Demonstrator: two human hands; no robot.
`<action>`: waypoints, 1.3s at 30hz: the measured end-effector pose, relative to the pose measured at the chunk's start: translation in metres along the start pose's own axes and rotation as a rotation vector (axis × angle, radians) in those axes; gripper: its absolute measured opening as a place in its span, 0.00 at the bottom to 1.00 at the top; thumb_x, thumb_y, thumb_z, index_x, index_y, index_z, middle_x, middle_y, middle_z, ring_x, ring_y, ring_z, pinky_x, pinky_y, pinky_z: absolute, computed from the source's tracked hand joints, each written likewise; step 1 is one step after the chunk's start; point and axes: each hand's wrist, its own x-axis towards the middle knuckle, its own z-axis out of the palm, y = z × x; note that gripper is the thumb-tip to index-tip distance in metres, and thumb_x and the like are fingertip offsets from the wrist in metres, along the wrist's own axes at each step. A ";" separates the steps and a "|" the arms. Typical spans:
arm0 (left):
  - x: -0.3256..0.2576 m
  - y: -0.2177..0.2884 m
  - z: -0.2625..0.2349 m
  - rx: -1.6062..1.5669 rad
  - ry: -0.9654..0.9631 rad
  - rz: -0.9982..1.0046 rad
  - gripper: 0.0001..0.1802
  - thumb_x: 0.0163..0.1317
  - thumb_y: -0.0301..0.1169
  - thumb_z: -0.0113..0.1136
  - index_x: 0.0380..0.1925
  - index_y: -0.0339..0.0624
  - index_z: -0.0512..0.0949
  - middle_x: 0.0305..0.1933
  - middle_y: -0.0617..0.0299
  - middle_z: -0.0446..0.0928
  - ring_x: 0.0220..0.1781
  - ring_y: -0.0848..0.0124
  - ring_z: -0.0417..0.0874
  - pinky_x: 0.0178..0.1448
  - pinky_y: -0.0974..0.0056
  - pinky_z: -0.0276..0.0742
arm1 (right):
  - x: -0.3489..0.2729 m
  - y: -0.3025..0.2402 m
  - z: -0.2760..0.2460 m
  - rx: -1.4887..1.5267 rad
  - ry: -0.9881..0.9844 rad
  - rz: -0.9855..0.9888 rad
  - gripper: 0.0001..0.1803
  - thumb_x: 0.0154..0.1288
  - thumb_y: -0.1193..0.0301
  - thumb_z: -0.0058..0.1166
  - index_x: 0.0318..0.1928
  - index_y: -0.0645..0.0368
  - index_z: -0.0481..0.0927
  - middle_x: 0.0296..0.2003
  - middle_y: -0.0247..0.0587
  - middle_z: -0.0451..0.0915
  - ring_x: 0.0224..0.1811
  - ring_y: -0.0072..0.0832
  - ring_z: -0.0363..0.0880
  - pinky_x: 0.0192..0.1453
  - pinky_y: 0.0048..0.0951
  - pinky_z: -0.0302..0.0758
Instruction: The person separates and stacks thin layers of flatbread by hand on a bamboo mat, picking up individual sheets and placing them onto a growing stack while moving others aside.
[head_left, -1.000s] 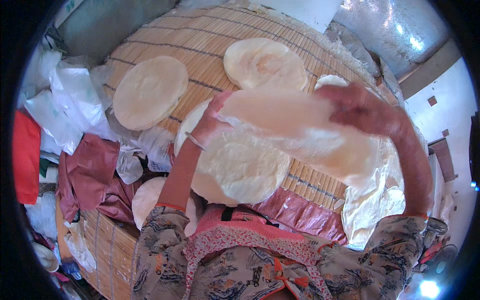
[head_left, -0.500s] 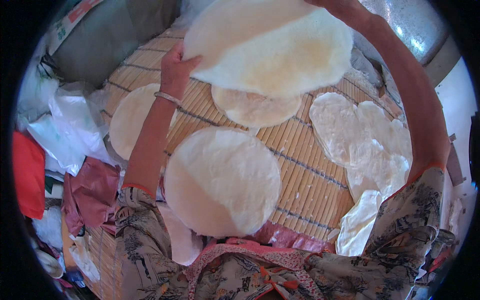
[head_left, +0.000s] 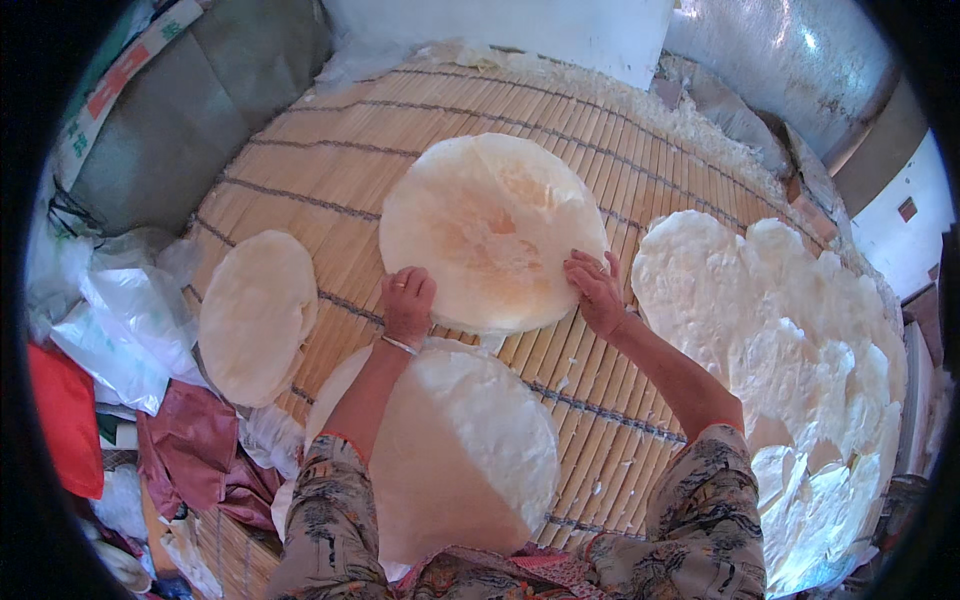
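A thin, round, cream-coloured flatbread (head_left: 490,230), browned in the middle, lies on a slatted bamboo mat (head_left: 330,165). My left hand (head_left: 408,305) has its fingers curled over the near left edge of this flatbread. On the near right edge, my right hand (head_left: 597,292) pinches the rim, a ring on one finger. Closer to me lies a larger pale round stack (head_left: 480,430), partly in the shadow of my body and partly behind my left forearm. Whatever lies beneath the held flatbread is mostly hidden.
Several overlapping flatbreads (head_left: 790,350) spread along the right side of the mat. A smaller oval pile (head_left: 257,318) sits at the left. Plastic bags (head_left: 130,320) and a dark red cloth (head_left: 195,440) border the left. Crumbs line the mat's far edge, near a metallic surface (head_left: 780,60).
The large flatbread came down from above the mat's far part and now lies flat on it. Both hands moved nearer to me, and my right hand came into full view at its rim.
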 end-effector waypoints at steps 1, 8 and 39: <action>0.003 0.000 0.001 0.019 0.005 0.010 0.08 0.42 0.24 0.47 0.26 0.41 0.69 0.35 0.58 0.69 0.41 0.62 0.69 0.42 0.57 0.61 | -0.001 0.002 0.000 -0.001 0.017 0.009 0.18 0.44 0.82 0.47 0.39 0.52 0.72 0.44 0.32 0.74 0.57 0.31 0.64 0.61 0.46 0.44; -0.004 -0.004 -0.008 0.004 -0.224 -0.005 0.10 0.42 0.27 0.49 0.28 0.45 0.71 0.37 0.57 0.70 0.42 0.61 0.70 0.40 0.55 0.64 | -0.020 0.042 0.020 -0.396 -0.075 -0.001 0.26 0.41 0.84 0.43 0.45 0.52 0.69 0.52 0.39 0.66 0.62 0.34 0.55 0.61 0.50 0.44; -0.246 0.115 -0.298 -2.028 0.335 -1.679 0.24 0.61 0.46 0.41 0.53 0.46 0.62 0.51 0.60 0.69 0.49 0.67 0.72 0.49 0.59 0.70 | -0.145 -0.428 0.035 0.438 -0.368 -0.109 0.35 0.40 0.64 0.61 0.49 0.68 0.64 0.54 0.55 0.60 0.60 0.47 0.54 0.60 0.44 0.52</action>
